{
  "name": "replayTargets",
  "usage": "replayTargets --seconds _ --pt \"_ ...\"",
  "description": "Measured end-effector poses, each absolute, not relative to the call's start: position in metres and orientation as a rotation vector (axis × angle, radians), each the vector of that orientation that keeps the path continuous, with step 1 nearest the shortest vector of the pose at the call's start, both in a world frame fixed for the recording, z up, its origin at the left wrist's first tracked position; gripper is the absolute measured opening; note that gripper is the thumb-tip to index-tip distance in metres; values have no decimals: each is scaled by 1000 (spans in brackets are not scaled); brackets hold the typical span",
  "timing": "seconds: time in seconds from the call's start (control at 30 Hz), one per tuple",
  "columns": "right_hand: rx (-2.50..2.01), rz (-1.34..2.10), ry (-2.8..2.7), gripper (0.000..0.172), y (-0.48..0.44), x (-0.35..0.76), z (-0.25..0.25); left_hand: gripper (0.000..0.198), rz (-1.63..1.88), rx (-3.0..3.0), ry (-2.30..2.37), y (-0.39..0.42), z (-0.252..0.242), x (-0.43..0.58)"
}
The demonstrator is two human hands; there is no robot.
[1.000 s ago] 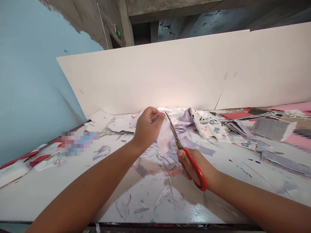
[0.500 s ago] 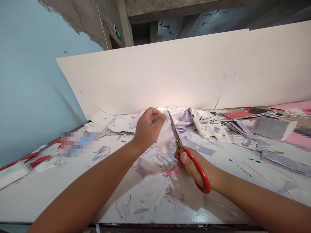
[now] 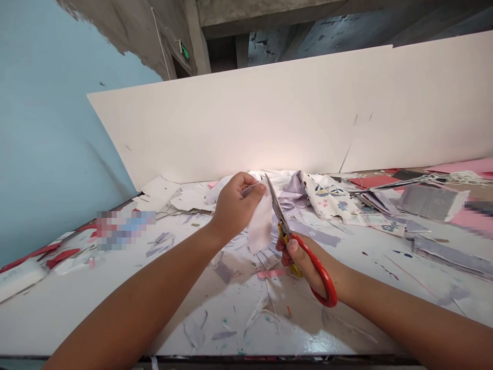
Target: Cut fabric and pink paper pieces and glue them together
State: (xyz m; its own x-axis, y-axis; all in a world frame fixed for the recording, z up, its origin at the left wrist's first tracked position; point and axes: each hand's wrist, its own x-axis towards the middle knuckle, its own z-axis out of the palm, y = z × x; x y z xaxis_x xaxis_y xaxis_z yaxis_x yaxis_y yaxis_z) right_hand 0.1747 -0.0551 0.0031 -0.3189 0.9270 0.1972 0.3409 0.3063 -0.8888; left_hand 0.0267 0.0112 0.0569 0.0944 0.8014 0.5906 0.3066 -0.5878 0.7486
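Clock face centred on the pale piece, twelve towards the white board (image 3: 269,118).

Item 1: pale piece (image 3: 260,226), cloth or paper, material not certain; hanging below the left hand, in front of the littered tabletop (image 3: 127,308). Probably held by its upper edge to let the rest drop flat, with the right edge exposed.

Item 2: left hand (image 3: 241,203), at ten to eleven o'clock; thumb and fingers pinching the piece's top. The thumb seems placed to steady it.

Item 3: scissors (image 3: 284,225), red and yellow handles, blades pointing towards one o'clock, just beside the piece's right edge; contact cannot be told. This angle likely keeps the cutting line clear of the thumb.

Item 4: right hand (image 3: 304,257), at four o'clock; wrapped about the handles, thumb over the red loop.

Item 5: floral cloth (image 3: 331,195), heaped at two o'clock.

Item 6: pink strip (image 3: 270,274), between five and six o'clock, lying among offcuts.

Item 7: lilac scraps (image 3: 159,244), near nine o'clock.

Item 8: lilac strip (image 3: 450,257), just past three o'clock.
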Motion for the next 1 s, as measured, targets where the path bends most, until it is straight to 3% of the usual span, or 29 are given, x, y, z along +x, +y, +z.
replayTargets --seconds 1.0 --pt "-1073 1213 -1617 49 -46 174 -13 15 1362 1996 1003 9 52 31"
